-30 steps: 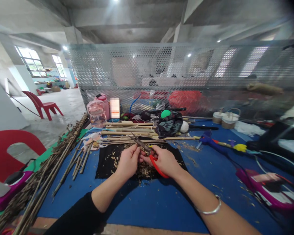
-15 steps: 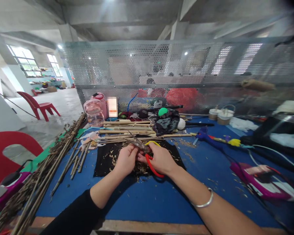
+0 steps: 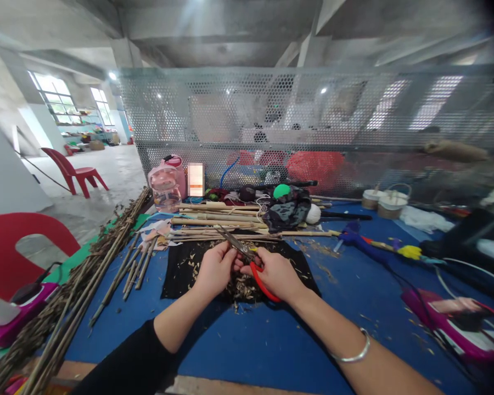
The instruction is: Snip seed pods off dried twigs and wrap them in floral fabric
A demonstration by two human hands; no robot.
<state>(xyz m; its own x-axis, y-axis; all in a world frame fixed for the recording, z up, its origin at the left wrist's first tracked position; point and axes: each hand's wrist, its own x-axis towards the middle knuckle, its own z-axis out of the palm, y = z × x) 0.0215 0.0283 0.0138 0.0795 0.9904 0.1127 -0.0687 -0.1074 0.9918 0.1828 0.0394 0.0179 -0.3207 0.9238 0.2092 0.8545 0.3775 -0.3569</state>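
My right hand (image 3: pixel 276 272) grips red-handled shears (image 3: pixel 247 257), whose blades point up and left. My left hand (image 3: pixel 216 269) is pinched shut right beside the blades, holding a small piece that I cannot make out. Both hands hover over a black cloth (image 3: pixel 177 274) covered with a heap of wood shavings (image 3: pixel 241 286). Just beyond the hands lie several cut bamboo sticks (image 3: pixel 214 222) in a row. A silver bangle sits on my right wrist.
A long bundle of rough twigs (image 3: pixel 86 280) runs down the left of the blue table (image 3: pixel 271 340). A pink bottle (image 3: pixel 164 186), dark cloth with a green ball (image 3: pixel 286 206), small baskets (image 3: pixel 385 204) and pink tools (image 3: pixel 456 315) stand around. A mesh screen (image 3: pixel 313 120) closes the back.
The hands stay together over the shavings with the shears; the handles opened slightly half a second ago and are closer again now. The view shifted a little.
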